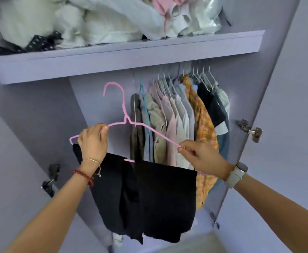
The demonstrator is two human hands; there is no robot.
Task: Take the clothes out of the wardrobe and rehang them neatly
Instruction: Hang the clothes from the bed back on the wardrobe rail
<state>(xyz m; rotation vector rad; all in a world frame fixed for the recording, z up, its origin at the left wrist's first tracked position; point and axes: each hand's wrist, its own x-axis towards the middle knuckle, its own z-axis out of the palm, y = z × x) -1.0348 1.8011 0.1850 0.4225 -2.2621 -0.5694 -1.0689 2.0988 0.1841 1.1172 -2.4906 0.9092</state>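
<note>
My left hand (93, 141) was curled around the left shoulder of the pink hanger (125, 114), thumb and fingers pinching the wire. My right hand (200, 155) pinched the hanger's right arm between thumb and fingertips. A black garment (155, 196) hung folded over the hanger's bottom bar, raised in front of the open wardrobe (40, 110). Behind it, a row of hung clothes (178, 114) crowded the right end of the rail, below the shelf (113, 59) piled with white laundry (94, 21).

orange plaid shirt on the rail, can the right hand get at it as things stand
Probably not yet: the right hand pinches the pink hanger carrying the black garment. The orange plaid shirt hangs just behind it, unblocked.
</note>
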